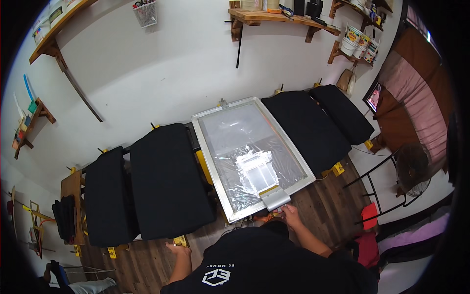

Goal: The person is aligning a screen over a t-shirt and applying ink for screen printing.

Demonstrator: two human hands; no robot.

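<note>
A silver-framed printing screen with a translucent mesh lies over the middle station, its near end toward me. Clear film covers its lower half and catches a bright reflection. On the near rim rests a broad grey metal piece, which looks like a squeegee. My right hand is just below it, fingers closed at the screen's near edge; what they grip is hidden. My left hand is at the near end of a black-covered board, fingers stretched out beside a yellow bracket.
More black-covered boards stand left and right. A wooden shelf with pots is on the white wall. At right are a fan, a black metal stand and hanging brown and pink cloth.
</note>
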